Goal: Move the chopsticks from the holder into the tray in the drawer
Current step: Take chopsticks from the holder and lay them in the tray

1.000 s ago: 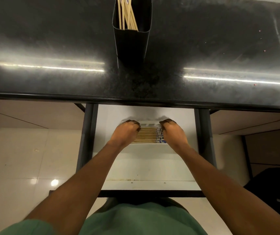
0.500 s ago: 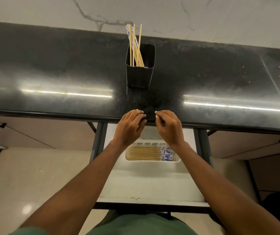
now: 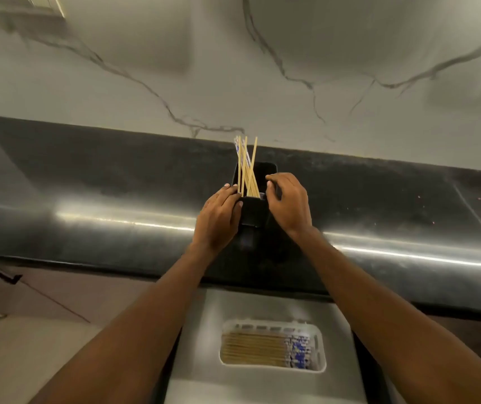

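A black square holder (image 3: 252, 212) stands on the dark countertop (image 3: 102, 185) with several wooden chopsticks (image 3: 246, 164) upright in it, leaning left. My left hand (image 3: 218, 220) clasps the holder's left wall, thumb on the front rim, fingertips beside the chopsticks. My right hand (image 3: 290, 205) curls over the holder's right rim. Below the counter edge, the open white drawer (image 3: 262, 386) holds a white tray (image 3: 319, 365) in which several chopsticks (image 3: 253, 348) lie side by side, their blue-patterned ends to the right.
A marble-veined wall (image 3: 262, 68) rises behind the counter. Dark drawer rails flank the drawer, and pale floor tiles (image 3: 14, 360) show at lower left. The counter stretches left and right of the holder.
Both hands rose from the tray in the drawer, passed the counter edge, and now sit on the holder. The view tilted upward.
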